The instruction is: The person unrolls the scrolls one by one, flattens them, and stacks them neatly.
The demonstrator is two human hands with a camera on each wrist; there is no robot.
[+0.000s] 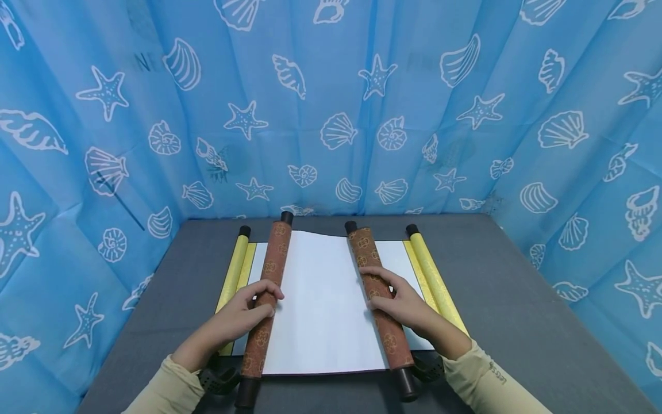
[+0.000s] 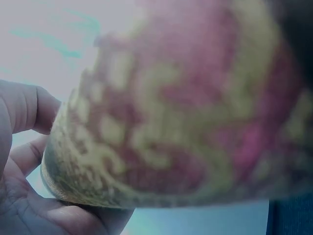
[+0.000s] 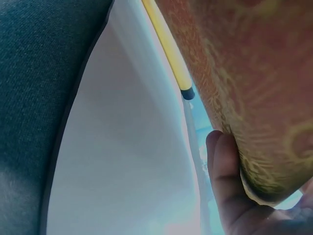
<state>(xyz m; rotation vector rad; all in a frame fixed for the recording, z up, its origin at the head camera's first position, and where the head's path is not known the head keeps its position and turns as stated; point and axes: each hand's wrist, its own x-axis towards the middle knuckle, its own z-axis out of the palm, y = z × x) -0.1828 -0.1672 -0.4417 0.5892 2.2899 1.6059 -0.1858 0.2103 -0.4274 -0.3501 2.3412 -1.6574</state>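
Note:
Two brown rolls with a gold flower pattern and dark end knobs stand apart, with a white sheet (image 1: pixel 326 310) stretched between them. My left hand (image 1: pixel 248 310) holds the left roll (image 1: pixel 273 259) at about mid-length, thumb on the near side and fingers over its top. The right roll (image 1: pixel 388 336) is gripped likewise by my right hand (image 1: pixel 400 299). Close up in the left wrist view, the patterned roll (image 2: pixel 171 112) fills most of the picture, with fingers curled at its edge. In the right wrist view, fingers (image 3: pixel 227 176) wrap the other roll (image 3: pixel 259 98).
Outside the brown rolls lie a left yellow rod (image 1: pixel 234 273) and a right yellow rod (image 1: pixel 437 273), both black-tipped, with white strips beside them. A dark grey tabletop (image 1: pixel 522 328) lies underneath. Blue curtains (image 1: pixel 331 75) with shell prints enclose the back and sides.

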